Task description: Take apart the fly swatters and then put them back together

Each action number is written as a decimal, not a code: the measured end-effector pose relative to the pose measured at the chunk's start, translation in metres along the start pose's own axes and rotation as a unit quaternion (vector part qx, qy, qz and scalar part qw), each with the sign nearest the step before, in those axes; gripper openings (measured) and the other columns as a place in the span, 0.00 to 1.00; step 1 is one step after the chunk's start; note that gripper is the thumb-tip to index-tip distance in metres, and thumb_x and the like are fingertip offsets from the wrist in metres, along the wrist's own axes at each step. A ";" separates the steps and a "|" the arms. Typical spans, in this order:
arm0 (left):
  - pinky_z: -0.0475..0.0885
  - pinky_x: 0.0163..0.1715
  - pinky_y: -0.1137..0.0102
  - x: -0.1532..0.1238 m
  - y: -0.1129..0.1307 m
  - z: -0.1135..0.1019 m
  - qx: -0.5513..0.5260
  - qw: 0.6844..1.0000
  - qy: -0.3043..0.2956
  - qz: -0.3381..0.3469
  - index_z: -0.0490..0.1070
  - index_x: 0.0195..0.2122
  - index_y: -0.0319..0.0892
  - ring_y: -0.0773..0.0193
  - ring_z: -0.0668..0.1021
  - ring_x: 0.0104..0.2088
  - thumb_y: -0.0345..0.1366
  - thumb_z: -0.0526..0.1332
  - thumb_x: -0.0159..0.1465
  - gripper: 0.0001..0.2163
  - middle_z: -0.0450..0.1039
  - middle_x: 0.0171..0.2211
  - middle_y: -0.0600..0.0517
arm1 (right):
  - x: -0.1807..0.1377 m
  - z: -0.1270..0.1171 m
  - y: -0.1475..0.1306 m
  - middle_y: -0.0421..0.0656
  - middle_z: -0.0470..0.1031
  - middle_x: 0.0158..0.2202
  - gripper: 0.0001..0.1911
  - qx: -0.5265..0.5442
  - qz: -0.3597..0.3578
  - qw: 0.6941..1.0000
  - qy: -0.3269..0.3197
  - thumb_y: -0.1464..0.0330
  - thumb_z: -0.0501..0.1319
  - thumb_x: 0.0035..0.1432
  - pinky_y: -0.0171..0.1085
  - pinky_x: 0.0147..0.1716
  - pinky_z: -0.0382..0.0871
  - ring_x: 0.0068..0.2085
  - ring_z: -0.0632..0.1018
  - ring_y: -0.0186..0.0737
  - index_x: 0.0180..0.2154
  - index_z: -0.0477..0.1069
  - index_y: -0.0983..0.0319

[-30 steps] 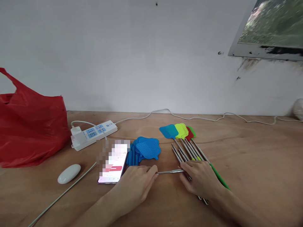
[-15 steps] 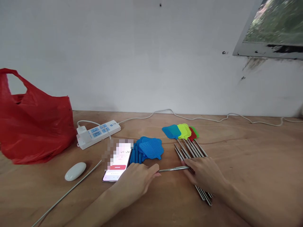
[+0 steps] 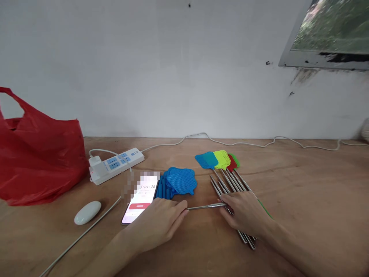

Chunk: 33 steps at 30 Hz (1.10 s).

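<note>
Table [image 3: 311, 184] meets wall [image 3: 129, 77], well beyond held rod [image 3: 205, 207].

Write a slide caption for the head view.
A metal rod runs from left hand to right hand, near blue swatter heads on a wooden table.

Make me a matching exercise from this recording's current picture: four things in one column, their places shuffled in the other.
1. Thin silver metal rod
2. Red plastic carrier bag
3. White oval smooth object
4. Blue plastic mesh swatter heads

A. Between the bag and the lit flat phone
B. Immediately right of the phone
C. Spanning from the left hand to the right hand
D. At the picture's left edge

Pairs: 1-C, 2-D, 3-A, 4-B
</note>
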<state>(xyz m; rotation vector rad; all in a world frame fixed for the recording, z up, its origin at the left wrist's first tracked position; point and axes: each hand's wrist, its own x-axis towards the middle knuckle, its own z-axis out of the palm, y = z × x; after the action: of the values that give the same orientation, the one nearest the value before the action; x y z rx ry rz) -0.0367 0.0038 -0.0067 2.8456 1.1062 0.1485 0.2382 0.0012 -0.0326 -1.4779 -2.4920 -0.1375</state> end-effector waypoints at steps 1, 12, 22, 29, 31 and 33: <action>0.55 0.23 0.67 0.001 0.004 0.000 0.006 1.000 -0.001 -0.007 0.63 0.34 0.44 0.59 0.75 0.25 0.35 0.44 0.76 0.14 0.74 0.28 0.52 | 0.000 -0.001 -0.002 0.40 0.74 0.22 0.09 0.004 -0.001 1.000 0.001 0.71 0.55 0.59 0.39 0.26 0.43 0.23 0.71 0.36 0.25 0.66 0.60; 0.55 0.21 0.69 0.007 0.024 0.020 0.049 0.998 -0.033 -0.019 0.64 0.40 0.45 0.57 0.79 0.26 0.35 0.50 0.75 0.07 0.78 0.30 0.53 | -0.007 0.005 -0.030 0.41 0.74 0.29 0.07 0.075 -0.083 0.993 0.042 0.75 0.54 0.56 0.38 0.27 0.50 0.29 0.73 0.38 0.29 0.66 0.59; 0.45 0.20 0.68 0.003 0.013 0.001 0.064 0.998 -0.009 -0.019 0.62 0.33 0.46 0.59 0.75 0.21 0.34 0.50 0.73 0.10 0.73 0.22 0.55 | -0.004 -0.008 -0.019 0.38 0.71 0.21 0.09 0.016 -0.075 0.993 0.087 0.75 0.52 0.57 0.38 0.23 0.44 0.20 0.70 0.34 0.26 0.63 0.60; 0.45 0.21 0.68 0.001 0.001 0.004 0.047 0.999 0.004 -0.017 0.59 0.32 0.46 0.61 0.72 0.19 0.35 0.47 0.74 0.11 0.70 0.22 0.55 | -0.006 0.002 0.001 0.38 0.73 0.22 0.09 0.011 -0.052 0.997 0.054 0.73 0.54 0.59 0.38 0.25 0.44 0.23 0.73 0.35 0.26 0.65 0.60; 0.45 0.21 0.68 0.001 0.000 0.003 0.042 0.999 0.002 -0.015 0.59 0.32 0.46 0.62 0.71 0.19 0.36 0.46 0.74 0.12 0.70 0.22 0.55 | -0.006 0.004 0.005 0.38 0.74 0.22 0.09 0.010 -0.045 0.998 0.043 0.72 0.54 0.59 0.38 0.25 0.44 0.23 0.73 0.36 0.26 0.66 0.60; 0.45 0.21 0.68 0.002 -0.001 0.002 0.040 0.999 0.001 -0.013 0.59 0.31 0.45 0.62 0.70 0.19 0.36 0.46 0.74 0.12 0.69 0.21 0.56 | -0.006 0.005 0.007 0.39 0.74 0.22 0.09 0.006 -0.042 0.998 0.040 0.72 0.54 0.59 0.38 0.25 0.44 0.23 0.73 0.36 0.26 0.66 0.60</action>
<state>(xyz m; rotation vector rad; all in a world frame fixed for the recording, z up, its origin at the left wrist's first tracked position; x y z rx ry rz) -0.0355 0.0053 -0.0086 2.8996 1.1738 0.1095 0.2466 0.0004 -0.0395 -1.3367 -2.4875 -0.1925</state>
